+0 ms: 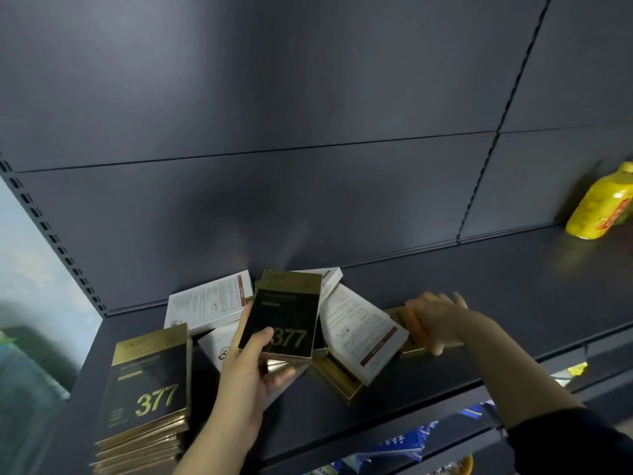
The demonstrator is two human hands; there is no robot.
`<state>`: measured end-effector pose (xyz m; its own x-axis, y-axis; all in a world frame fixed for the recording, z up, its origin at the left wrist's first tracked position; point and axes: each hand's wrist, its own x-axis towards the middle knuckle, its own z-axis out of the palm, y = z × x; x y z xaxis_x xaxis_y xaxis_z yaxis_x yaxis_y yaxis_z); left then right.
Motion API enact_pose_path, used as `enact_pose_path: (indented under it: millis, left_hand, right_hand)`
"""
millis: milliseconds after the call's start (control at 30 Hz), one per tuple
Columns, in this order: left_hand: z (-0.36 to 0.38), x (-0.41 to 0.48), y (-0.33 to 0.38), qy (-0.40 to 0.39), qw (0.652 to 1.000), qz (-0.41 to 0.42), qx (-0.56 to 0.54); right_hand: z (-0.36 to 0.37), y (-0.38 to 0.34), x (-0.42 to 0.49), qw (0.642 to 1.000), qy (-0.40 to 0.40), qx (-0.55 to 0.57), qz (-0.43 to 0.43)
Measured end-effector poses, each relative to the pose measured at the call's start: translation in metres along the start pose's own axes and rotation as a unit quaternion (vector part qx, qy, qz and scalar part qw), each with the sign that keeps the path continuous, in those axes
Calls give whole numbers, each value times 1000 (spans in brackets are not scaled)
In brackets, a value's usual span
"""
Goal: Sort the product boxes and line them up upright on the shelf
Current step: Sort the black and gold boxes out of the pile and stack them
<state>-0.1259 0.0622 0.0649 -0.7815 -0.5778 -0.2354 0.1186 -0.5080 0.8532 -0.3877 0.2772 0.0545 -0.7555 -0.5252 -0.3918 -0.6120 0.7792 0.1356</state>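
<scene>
On the dark shelf point(479, 303) lies a loose heap of flat product boxes point(363, 334), some black and gold, some showing white printed backs. My left hand point(250, 368) grips a black and gold box marked 377 point(284, 317), lifted and tilted above the heap, thumb on its front. At the heap's right end my right hand point(438, 320) reaches down and holds a gold box point(404, 323) lying on the shelf; its fingers curl over the box's edge. At the shelf's left front, several 377 boxes point(147, 399) lie stacked flat.
The shelf's dark back panel point(308, 132) rises behind the heap. A yellow bottle point(603, 207) stands at the far right of the shelf. Blue packets point(411, 443) show on the shelf below. A slotted upright point(51, 234) bounds the left side.
</scene>
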Motion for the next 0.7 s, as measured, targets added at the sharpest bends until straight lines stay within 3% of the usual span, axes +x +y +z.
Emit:
enact_pose_path:
  millis: [100, 200, 267, 333, 400, 433, 467, 533, 700]
  left_hand:
    - [-1, -2, 3, -17, 1000, 11, -3]
    - [-2, 0, 4, -14, 1000, 20, 2]
    - [-3, 0, 3, -8, 1000, 16, -15]
    - [-4, -1, 3, -10, 999, 2, -38]
    - [-4, -3, 4, -9, 998, -11, -57]
    - [-5, -3, 4, -10, 998, -13, -60]
    - [-5, -3, 5, -14, 998, -12, -60]
    - [-4, -3, 8, -19, 998, -6, -53]
    - [-2, -11, 13, -5, 999, 39, -26]
  right_hand:
    - [-21, 7, -7, 988, 65, 16, 136]
    - [-38, 11, -13, 940, 144, 260, 167]
    - [-49, -2, -22, 836, 136, 524, 92]
    - [-58, -22, -30, 686, 92, 721, 10]
    - [-66, -43, -37, 530, 31, 845, -54]
    - [-68, -52, -41, 478, 7, 875, -78]
    - [-71, -62, -44, 449, -14, 888, -97]
    - [-76, -80, -49, 433, -44, 893, -118]
    - [-80, -112, -60, 459, -81, 869, -165]
